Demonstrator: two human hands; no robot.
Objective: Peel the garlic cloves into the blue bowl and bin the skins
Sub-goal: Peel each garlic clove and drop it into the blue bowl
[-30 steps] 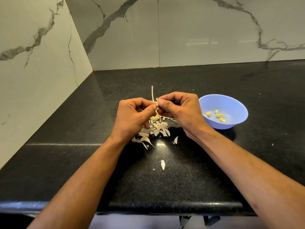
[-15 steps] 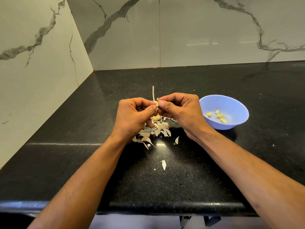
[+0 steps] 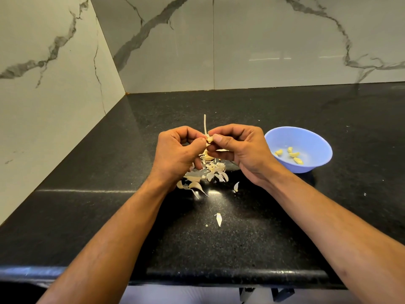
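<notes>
Above the black counter, my left hand and my right hand meet, both pinching one small garlic clove between thumbs and fingertips. A thin pale garlic stem sticks up just behind the clove. Under the hands lies a pile of papery garlic skins, with loose flakes nearer me. The blue bowl stands to the right of my right hand and holds several peeled yellow cloves.
The black stone counter fills a corner between two marble-look walls. A single skin flake lies near the middle front. The counter's rounded front edge runs below my forearms. No bin is in view.
Both hands stay together on the clove with only small shifts of the fingers. The bowl and the skin pile have not moved.
</notes>
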